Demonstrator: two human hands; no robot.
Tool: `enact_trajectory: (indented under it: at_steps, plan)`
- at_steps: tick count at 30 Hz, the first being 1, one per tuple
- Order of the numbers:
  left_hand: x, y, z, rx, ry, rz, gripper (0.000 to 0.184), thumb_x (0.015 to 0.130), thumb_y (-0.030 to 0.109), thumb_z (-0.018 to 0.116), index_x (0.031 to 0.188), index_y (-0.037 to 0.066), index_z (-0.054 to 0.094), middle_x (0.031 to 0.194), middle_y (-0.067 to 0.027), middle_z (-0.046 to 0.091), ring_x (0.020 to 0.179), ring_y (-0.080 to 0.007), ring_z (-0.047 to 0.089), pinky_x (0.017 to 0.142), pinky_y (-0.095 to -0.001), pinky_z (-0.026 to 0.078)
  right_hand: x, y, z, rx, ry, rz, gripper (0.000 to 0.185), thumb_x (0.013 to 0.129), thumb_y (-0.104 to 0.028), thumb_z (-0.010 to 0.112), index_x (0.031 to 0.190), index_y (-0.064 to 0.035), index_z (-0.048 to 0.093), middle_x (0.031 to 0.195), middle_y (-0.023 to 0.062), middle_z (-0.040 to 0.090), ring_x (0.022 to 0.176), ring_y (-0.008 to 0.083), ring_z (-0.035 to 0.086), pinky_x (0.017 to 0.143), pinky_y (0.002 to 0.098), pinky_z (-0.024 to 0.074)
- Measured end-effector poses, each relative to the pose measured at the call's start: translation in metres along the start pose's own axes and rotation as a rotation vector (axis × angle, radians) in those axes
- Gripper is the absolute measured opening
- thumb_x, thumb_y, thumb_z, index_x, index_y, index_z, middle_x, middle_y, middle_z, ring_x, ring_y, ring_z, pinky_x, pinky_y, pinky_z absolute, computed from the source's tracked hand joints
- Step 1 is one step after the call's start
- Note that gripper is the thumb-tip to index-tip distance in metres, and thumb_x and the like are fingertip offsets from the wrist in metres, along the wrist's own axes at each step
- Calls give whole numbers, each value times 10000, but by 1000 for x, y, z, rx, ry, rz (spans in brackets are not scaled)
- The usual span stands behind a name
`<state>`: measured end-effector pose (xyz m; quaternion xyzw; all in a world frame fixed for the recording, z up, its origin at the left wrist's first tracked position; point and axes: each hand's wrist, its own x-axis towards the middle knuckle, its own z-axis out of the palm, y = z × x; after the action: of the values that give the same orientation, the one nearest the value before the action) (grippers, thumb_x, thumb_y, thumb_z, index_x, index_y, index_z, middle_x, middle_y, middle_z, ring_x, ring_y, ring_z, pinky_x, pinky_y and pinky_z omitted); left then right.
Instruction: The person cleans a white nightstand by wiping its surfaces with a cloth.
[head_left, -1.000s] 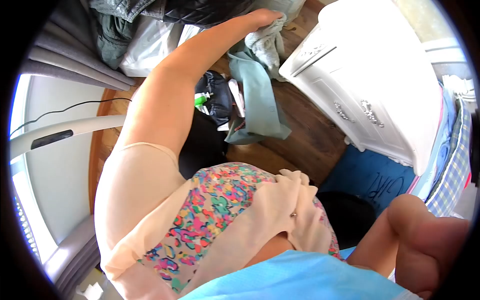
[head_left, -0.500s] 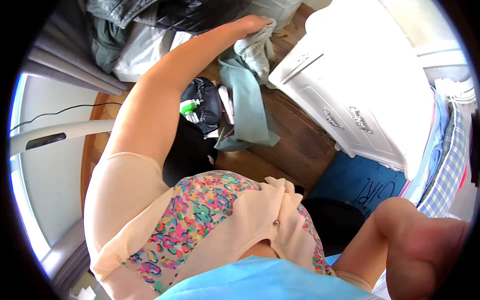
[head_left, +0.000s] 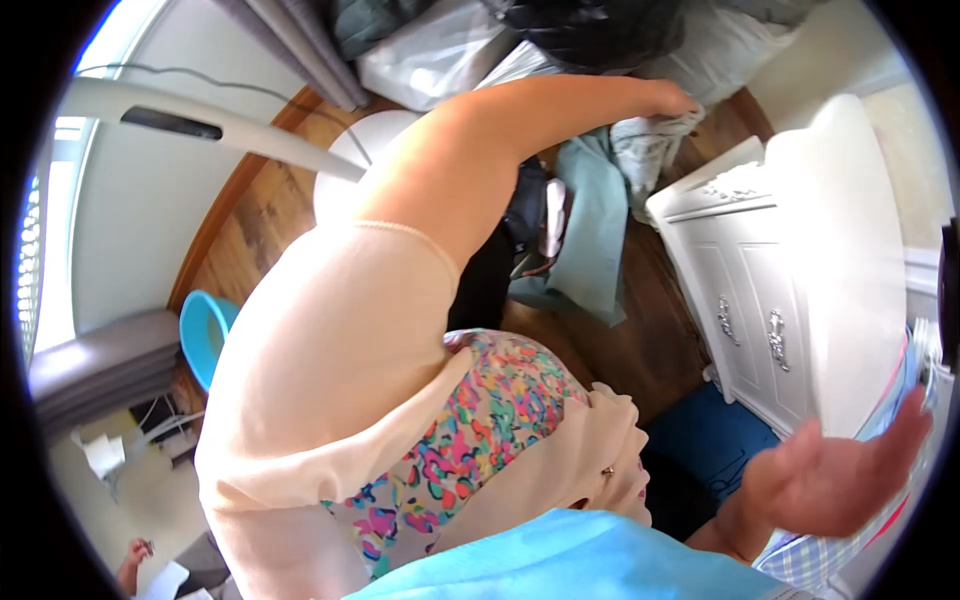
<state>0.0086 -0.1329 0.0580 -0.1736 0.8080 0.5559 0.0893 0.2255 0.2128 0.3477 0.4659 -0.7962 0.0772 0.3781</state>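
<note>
My left hand (head_left: 675, 98) is at the end of an outstretched arm, its fingers closed on a pale grey, textured cloth (head_left: 648, 155). The cloth hangs down beside the white cabinet (head_left: 745, 270). Just below and left of it lies a grey-green fabric piece (head_left: 588, 240) on the wooden floor. A dark bag (head_left: 525, 205) and a white slim item (head_left: 554, 215) are next to this fabric, partly hidden by my arm. At the lower right, my right hand (head_left: 835, 485) is held up with its fingers apart, slightly blurred and holding nothing, near the bedding.
White plastic bags (head_left: 435, 55) and a black bag (head_left: 600, 30) line the far side. A white pole (head_left: 215, 125) crosses the left. Near the wall is a turquoise basin (head_left: 205, 335). Another person's hand (head_left: 138, 550) shows at lower left. A blue box (head_left: 715, 435) sits below the cabinet.
The view has turned, so the cabinet and cloth appear further right and the basin has come into view. My right hand now has its fingers spread. My left hand still grips the cloth.
</note>
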Motion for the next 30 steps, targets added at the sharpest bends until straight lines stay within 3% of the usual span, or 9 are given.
enact_trajectory:
  at_steps: [4,11,17,19,22,24,27,29,30]
  plan:
    - [-23,20,0,8,-78,40,520,888,473,651,1232,88,706,1285,-125,659,1116,-265,621,947,-423,486,8,5,56,181,-72,-68,556,904,-125,638,1418,-5,465,1414,176,526,1303,359,498,1130,514,344]
    - [-53,57,14,325,-302,122,692,871,609,594,1272,50,665,1333,-169,630,1181,-300,612,987,-385,472,1,4,83,357,-278,129,575,868,-69,654,1414,-17,484,1450,175,497,1356,350,449,1162,515,290]
    - [-123,51,21,440,-28,535,357,999,308,474,1060,-2,639,1062,-258,650,1009,-439,601,881,-473,479,-18,-13,122,705,-263,335,972,774,-121,786,1544,-4,205,1574,258,248,1451,440,275,1188,530,240]
    - [-192,75,10,273,60,719,365,1011,311,496,1019,-33,620,964,-246,637,911,-362,616,842,-425,486,-22,-14,131,665,-221,238,1078,737,-188,836,1555,1,159,1580,270,211,1459,445,245,1192,531,233]
    - [-273,102,17,-260,9,594,415,1059,357,465,1045,-38,591,884,-149,598,835,-212,558,808,-366,476,-28,-28,144,1068,-268,312,1197,700,-221,888,1567,-2,92,1570,267,204,1457,408,256,1188,502,233]
    - [-286,101,25,-364,-11,677,442,1075,407,443,1091,-15,573,914,-78,608,848,-162,542,803,-369,470,-28,-34,152,1308,-184,354,1133,740,-126,848,1566,-14,81,1548,233,262,1430,360,313,1177,455,252]
    - [-320,117,-5,85,12,662,499,1043,436,497,908,-34,595,799,-207,597,747,-287,578,737,-408,477,-27,-28,155,1346,-55,339,936,782,-25,764,1537,-18,210,1476,181,390,1344,299,428,1139,407,315]
    - [-350,129,-37,399,159,642,461,1008,414,553,858,-9,660,790,-217,641,750,-348,646,691,-428,497,-31,-13,158,1552,-327,412,782,796,3,709,1485,-13,339,1393,135,475,1267,243,480,1094,368,359]
    - [-355,125,-45,271,446,803,401,1000,380,562,930,11,700,850,-184,693,781,-300,674,721,-404,526,-25,-14,150,1518,-221,424,676,794,13,677,1424,-14,432,1316,101,524,1206,207,501,1065,345,378]
